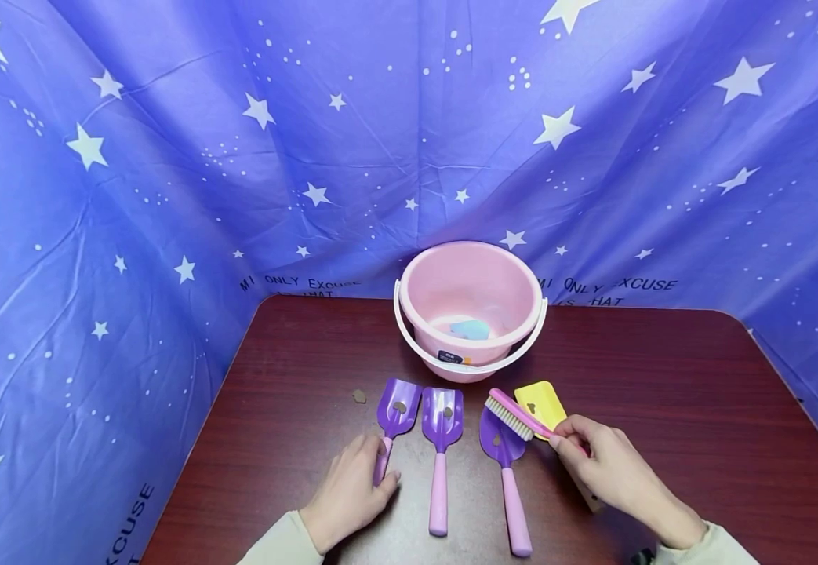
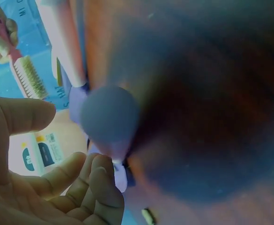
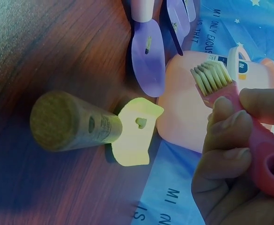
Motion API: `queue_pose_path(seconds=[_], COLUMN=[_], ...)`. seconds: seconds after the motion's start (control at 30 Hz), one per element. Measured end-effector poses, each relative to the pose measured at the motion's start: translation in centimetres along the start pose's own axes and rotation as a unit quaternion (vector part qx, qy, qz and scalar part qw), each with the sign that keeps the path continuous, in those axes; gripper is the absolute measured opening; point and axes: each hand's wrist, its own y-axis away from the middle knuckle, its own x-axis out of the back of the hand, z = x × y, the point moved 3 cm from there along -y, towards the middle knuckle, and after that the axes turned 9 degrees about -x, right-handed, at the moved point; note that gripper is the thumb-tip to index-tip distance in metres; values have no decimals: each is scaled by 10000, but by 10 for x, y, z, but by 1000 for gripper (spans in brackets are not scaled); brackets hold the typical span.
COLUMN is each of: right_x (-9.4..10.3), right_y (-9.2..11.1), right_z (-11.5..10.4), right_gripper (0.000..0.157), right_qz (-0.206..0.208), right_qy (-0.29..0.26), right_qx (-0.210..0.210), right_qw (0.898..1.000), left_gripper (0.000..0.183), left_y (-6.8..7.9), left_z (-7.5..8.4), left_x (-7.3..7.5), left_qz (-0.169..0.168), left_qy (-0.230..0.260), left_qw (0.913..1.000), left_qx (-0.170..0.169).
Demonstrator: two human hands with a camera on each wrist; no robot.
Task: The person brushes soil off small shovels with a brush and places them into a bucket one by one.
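Observation:
My right hand grips a pink scrub brush by its handle. The pale bristles hang over a purple rounded shovel, and beside it lies a yellow shovel with a wooden handle. My left hand is at the pink handle of the leftmost purple shovel; in the left wrist view its thumb stands apart and its fingers bend loosely near the handle end. Between the hands lies another purple shovel. A small brown clump sits on each shovel blade.
A pink bucket with a white handle stands behind the shovels, a light blue thing at its bottom. One brown clump lies on the dark wooden table left of the shovels. A blue star-patterned cloth hangs around the table.

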Motion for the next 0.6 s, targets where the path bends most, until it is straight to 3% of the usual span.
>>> queue_pose_path(seconds=[0.6], right_x=[-3], right_y=[0], right_z=[-1], right_gripper=[6], right_qz=[-9], right_qy=[41], right_qx=[-34], right_qw=[10000], left_gripper=[31], left_y=[8], left_z=[-12], left_x=[-12], left_qz=[-56], left_qy=[8], left_qw=[9992], left_qx=[386])
